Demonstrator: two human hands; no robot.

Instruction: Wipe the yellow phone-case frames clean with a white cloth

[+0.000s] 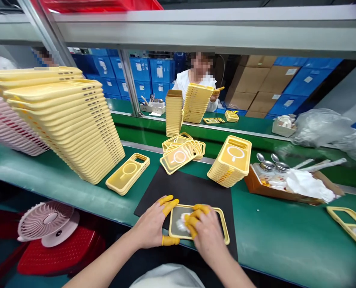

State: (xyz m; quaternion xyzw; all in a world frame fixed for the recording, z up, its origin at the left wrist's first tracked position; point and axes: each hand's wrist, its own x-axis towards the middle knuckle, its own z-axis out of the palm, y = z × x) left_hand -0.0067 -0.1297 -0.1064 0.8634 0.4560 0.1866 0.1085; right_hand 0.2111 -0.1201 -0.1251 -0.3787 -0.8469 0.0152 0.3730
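A yellow-rimmed phone case (172, 224) with a clear greyish back lies flat on a black mat (205, 186) in front of me. My left hand (154, 224), in yellow finger cots, grips its left end, thumb on the near edge and fingers at the far edge. Bunched in my right hand (206, 228) is a white wipe (182, 223), pressed to the inside of the case. Yellow cots cover these fingers too. Beyond the mat, several loose cases (178, 156) lie fanned out, beside a short stack of cases (230, 160) with white rings.
Tall leaning stacks of yellow cases (67, 124) stand at left, with another case (128, 174) near them. A cardboard box (280, 194) at right holds wipes and metal-lidded bottles. A pink fan (50, 220) sits on a red stool (58, 252). A co-worker (182, 80) sits opposite.
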